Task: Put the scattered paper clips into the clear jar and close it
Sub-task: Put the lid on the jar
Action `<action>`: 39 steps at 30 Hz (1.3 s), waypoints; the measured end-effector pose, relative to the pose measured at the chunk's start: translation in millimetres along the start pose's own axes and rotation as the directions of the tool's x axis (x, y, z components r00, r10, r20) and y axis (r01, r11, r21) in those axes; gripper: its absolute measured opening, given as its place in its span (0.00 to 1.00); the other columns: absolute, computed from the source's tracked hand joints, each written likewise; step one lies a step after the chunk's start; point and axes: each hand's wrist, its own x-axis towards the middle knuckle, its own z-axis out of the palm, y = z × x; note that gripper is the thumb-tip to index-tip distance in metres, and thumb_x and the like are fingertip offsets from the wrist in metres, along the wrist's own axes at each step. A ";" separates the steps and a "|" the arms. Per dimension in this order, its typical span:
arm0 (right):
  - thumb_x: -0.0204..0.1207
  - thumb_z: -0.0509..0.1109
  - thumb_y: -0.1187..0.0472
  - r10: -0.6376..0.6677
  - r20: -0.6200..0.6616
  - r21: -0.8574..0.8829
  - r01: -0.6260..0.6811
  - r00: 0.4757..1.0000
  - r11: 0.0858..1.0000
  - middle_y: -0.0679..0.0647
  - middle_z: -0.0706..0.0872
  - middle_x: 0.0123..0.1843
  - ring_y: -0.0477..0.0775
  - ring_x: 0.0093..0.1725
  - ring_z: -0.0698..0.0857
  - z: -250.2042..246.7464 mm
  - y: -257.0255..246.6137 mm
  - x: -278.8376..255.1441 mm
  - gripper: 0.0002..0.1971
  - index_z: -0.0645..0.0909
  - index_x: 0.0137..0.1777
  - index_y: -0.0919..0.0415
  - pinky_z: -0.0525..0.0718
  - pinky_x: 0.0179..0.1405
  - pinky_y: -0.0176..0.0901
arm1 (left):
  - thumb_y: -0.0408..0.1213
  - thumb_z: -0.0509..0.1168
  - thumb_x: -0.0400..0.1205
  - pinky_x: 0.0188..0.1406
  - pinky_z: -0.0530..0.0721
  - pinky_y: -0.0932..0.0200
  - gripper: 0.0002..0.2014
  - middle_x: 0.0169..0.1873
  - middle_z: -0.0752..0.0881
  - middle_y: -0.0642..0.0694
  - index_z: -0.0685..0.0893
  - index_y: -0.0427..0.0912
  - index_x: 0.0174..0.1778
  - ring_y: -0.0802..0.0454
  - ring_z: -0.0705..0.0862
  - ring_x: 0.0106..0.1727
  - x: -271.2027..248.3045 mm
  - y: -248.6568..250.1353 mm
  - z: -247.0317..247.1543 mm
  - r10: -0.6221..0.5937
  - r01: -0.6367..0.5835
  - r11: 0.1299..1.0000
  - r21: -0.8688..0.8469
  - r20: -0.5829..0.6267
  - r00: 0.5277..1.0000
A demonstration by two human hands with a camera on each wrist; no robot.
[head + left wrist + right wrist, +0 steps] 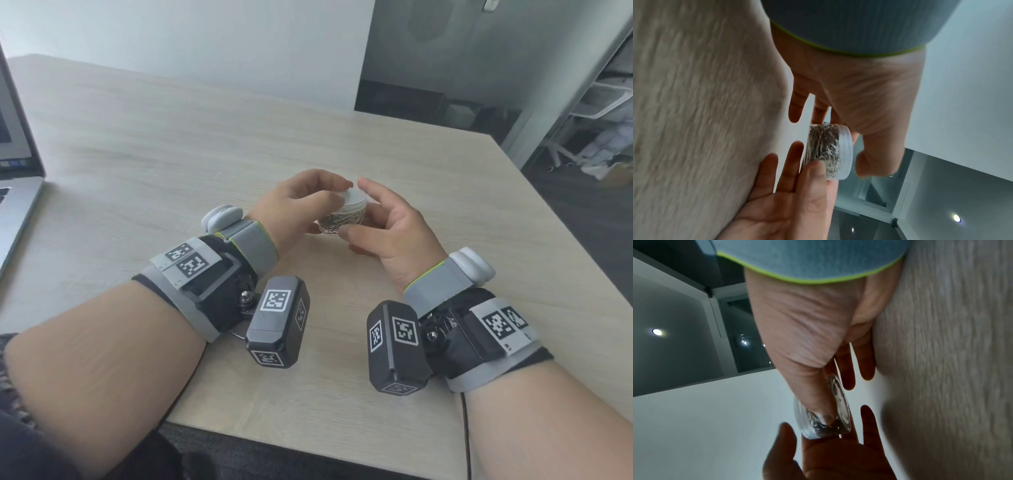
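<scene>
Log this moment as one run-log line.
stage: closing | left hand: holds white lid on clear jar of paper clips | right hand: grips jar | wooden table: no loose clips seen

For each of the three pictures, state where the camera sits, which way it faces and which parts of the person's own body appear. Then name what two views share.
Head: worn on the head, looking forward and down at the table; both forearms, left hand and right hand show, holding the clear jar.
Left wrist: on the left wrist, looking along the palm at the jar and its lid; both hands show.
Right wrist: on the right wrist, looking along the thumb; both hands show.
Shared: both wrist views show the jar of paper clips between the two hands.
</scene>
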 end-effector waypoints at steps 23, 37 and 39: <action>0.67 0.82 0.70 0.006 -0.037 -0.125 -0.011 0.999 0.992 0.47 0.91 0.51 0.44 0.52 0.89 -3.2 3.5 2.9 0.39 0.73 0.78 0.55 0.84 0.62 0.42 | 0.44 0.83 0.63 0.55 0.90 0.50 0.23 0.51 0.94 0.49 0.87 0.54 0.54 0.52 0.93 0.49 2.7 -0.5 -2.3 -0.006 0.007 0.994 0.111 -0.009 1.000; 0.56 0.81 0.39 0.073 0.066 -0.516 -0.029 0.995 0.856 0.34 0.89 0.58 0.43 0.62 0.86 -3.6 19.3 8.5 0.38 0.73 0.69 0.26 0.80 0.68 0.58 | 0.49 0.76 0.63 0.54 0.90 0.52 0.19 0.45 0.91 0.60 0.82 0.68 0.48 0.57 0.91 0.45 1.6 -7.1 0.4 -0.043 0.027 0.874 0.485 0.022 0.999; 0.56 0.81 0.39 0.065 0.069 -0.528 -0.019 0.995 0.849 0.35 0.89 0.58 0.45 0.62 0.87 -3.3 19.2 8.9 0.36 0.75 0.67 0.26 0.80 0.68 0.59 | 0.48 0.77 0.64 0.55 0.90 0.52 0.19 0.47 0.91 0.59 0.83 0.67 0.49 0.56 0.92 0.48 1.1 -7.2 0.1 -0.053 0.035 0.872 0.488 0.024 0.998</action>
